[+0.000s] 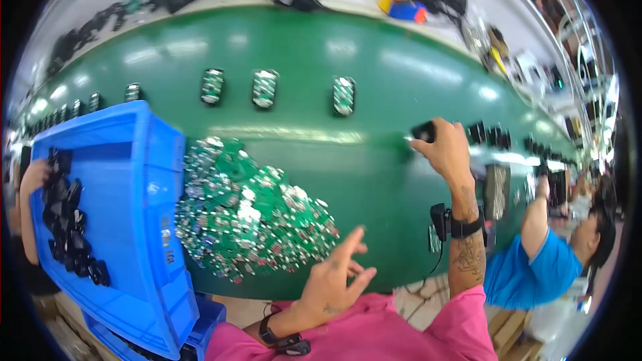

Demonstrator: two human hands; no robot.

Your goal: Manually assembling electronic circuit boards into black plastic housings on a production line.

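My right hand point(446, 149) is closed around a small black plastic housing point(424, 132), held just over the green bench on the right. My left hand point(336, 279) is raised near the bench's front edge, fingers apart and nothing in them. Just left of it spreads a big heap of green circuit boards point(257, 210). Across the far part of the bench stand three black housings with boards in them: one at the left point(212, 87), another beside it point(265, 89) and a third near the middle point(344, 96).
A blue crate point(157, 194) with black housings point(67, 227) stands at left; another person's hand point(37, 175) reaches into it. More black parts point(493, 136) line the right side, near a co-worker in a blue shirt point(535, 271). A cable trails from my right wrist strap point(461, 226).
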